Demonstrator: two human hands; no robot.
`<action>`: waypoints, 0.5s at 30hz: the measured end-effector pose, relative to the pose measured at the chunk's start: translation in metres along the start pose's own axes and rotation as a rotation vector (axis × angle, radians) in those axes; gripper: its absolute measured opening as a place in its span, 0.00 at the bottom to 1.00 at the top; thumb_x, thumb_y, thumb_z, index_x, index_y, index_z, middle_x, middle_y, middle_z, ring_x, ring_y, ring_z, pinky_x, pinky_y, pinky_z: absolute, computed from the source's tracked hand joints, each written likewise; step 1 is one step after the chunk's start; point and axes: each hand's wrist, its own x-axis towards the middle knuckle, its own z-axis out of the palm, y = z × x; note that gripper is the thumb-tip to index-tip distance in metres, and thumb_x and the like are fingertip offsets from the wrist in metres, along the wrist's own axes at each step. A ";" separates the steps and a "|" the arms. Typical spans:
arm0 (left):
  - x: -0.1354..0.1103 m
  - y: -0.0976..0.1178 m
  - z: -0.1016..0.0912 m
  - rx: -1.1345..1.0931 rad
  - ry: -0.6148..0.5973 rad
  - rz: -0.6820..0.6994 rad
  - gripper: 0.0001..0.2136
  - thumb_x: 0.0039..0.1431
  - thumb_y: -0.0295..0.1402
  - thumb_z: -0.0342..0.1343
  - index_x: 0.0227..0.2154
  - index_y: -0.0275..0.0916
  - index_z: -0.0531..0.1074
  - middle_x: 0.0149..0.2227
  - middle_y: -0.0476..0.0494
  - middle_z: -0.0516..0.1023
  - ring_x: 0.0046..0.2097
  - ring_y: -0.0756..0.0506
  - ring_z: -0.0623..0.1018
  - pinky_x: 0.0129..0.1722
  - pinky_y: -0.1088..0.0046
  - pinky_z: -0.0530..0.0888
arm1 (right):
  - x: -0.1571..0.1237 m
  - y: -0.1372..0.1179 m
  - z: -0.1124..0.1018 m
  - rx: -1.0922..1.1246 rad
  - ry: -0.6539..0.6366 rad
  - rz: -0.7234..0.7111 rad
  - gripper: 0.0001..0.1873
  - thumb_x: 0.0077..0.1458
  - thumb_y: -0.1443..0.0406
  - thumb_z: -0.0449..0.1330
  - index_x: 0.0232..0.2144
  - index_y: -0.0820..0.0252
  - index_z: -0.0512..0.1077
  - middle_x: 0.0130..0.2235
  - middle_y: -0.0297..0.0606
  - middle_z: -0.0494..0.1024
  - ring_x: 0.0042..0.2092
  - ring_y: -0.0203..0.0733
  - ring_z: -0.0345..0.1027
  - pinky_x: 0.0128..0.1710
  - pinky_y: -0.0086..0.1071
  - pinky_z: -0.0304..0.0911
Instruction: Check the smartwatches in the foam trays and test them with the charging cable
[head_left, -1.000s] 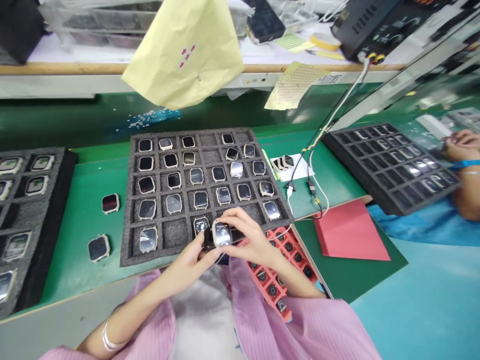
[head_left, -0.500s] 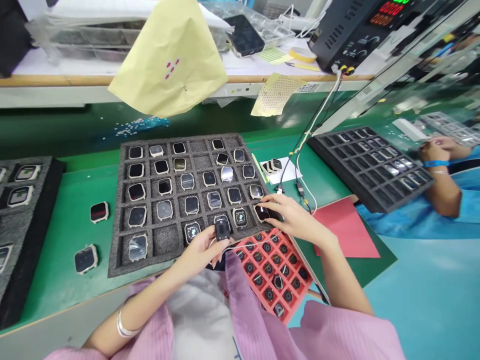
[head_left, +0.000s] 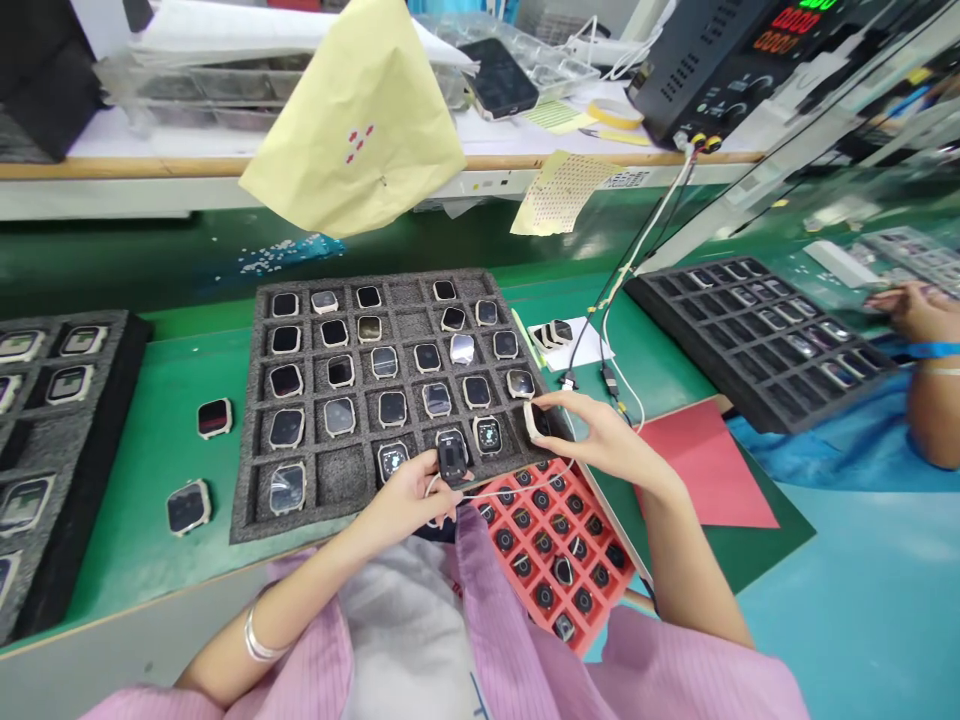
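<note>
A grey foam tray (head_left: 351, 485) in front of me holds several square smartwatch bodies in its cells. My left hand (head_left: 409, 495) is closed on a small black charging puck (head_left: 452, 459) with a thin white cable, at the tray's near edge. My right hand (head_left: 600, 440) pinches a smartwatch body (head_left: 535, 419) tilted on edge, lifted at the tray's near right corner cell. A red tray (head_left: 592, 520) with several small round black parts lies just below both hands.
Two loose watch bodies (head_left: 214, 417) lie left of the grey foam tray, beside another foam tray (head_left: 90, 440). A red sheet (head_left: 697, 460) and cables (head_left: 611, 375) lie to the right. Another person's hand (head_left: 919, 310) works at a dark tray (head_left: 757, 330) far right.
My right hand left the puck, set one watch into the near row, reached to the tray's right corner cell and now lifts a watch from it. My left hand kept the puck.
</note>
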 end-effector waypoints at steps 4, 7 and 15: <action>0.000 0.000 -0.002 -0.026 -0.016 -0.009 0.19 0.49 0.35 0.64 0.42 0.33 0.68 0.32 0.47 0.73 0.26 0.53 0.70 0.24 0.77 0.68 | -0.001 -0.041 0.028 0.122 0.046 -0.099 0.22 0.55 0.58 0.64 0.51 0.57 0.68 0.48 0.44 0.74 0.50 0.53 0.68 0.50 0.46 0.65; -0.001 0.003 -0.003 -0.060 -0.035 0.014 0.21 0.47 0.33 0.66 0.44 0.34 0.68 0.34 0.47 0.72 0.27 0.54 0.69 0.25 0.78 0.68 | 0.006 -0.067 0.053 0.083 -0.021 -0.205 0.22 0.58 0.61 0.62 0.54 0.57 0.66 0.48 0.45 0.73 0.51 0.53 0.65 0.52 0.48 0.64; -0.003 0.002 0.002 -0.037 0.041 0.048 0.20 0.51 0.45 0.62 0.38 0.33 0.67 0.27 0.49 0.72 0.23 0.52 0.71 0.21 0.77 0.69 | 0.018 -0.072 0.066 0.004 -0.064 -0.268 0.22 0.60 0.65 0.57 0.57 0.57 0.64 0.52 0.47 0.71 0.52 0.54 0.65 0.51 0.51 0.65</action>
